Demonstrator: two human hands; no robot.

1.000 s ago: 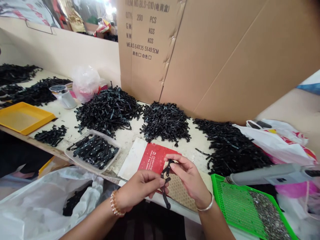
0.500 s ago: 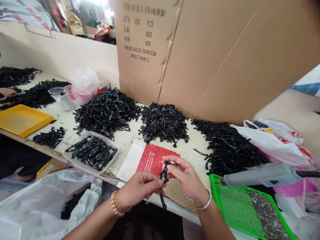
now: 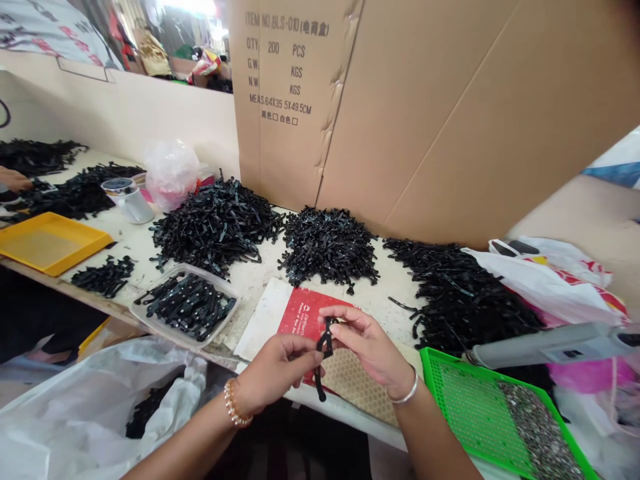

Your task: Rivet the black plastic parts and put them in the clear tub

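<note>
Between my hands is a small assembly of black jointed strips (image 3: 321, 385), held above the front edge of the bench. My left hand (image 3: 283, 367) pinches its middle between thumb and fingers, and one strip hangs down below. The fingers of my right hand (image 3: 363, 343) are closed on its upper end. Under the hands lie a red and white card (image 3: 300, 310) and a honeycomb-patterned mat (image 3: 357, 380). Behind them is a pile of short black pieces (image 3: 327, 250).
A green basket (image 3: 465, 413) of small metal parts stands at right, with a grey electric screwdriver (image 3: 545, 350) over it. Black strips heap up at right (image 3: 460, 300) and left (image 3: 215, 223). A clear tray (image 3: 220, 337), yellow tray (image 3: 55, 263) and mug (image 3: 131, 203) are leftward. Another person's hand (image 3: 14, 180) shows far left.
My hands have lifted slightly, and the hanging strip has swung a little up and left. The grey screwdriver has shifted right. The other person's hand has moved a little.
</note>
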